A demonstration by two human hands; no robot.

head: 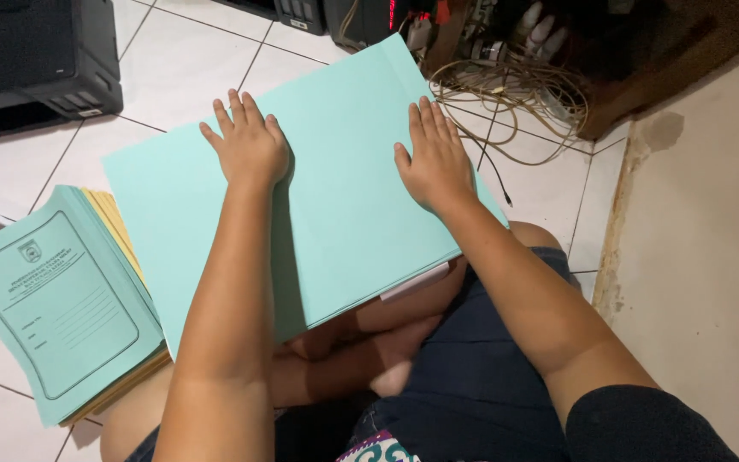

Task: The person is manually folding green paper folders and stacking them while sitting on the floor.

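A large light-green paper sheet [339, 214] lies across my lap and the white tiled floor [181, 68]. My left hand [248, 145] presses flat on its upper left part, fingers together and pointing away from me. My right hand [434, 162] lies flat on its right part, palm down. Neither hand grips anything. A pale strip [415, 281] pokes out from under the sheet's near edge by my knee.
A stack of light-green and yellow printed folders [62, 299] lies on the floor to the left. A black machine [36, 60] stands at top left. Tangled cables [515, 94] and dark equipment sit at top right, and a beige wall [712, 239] runs along the right.
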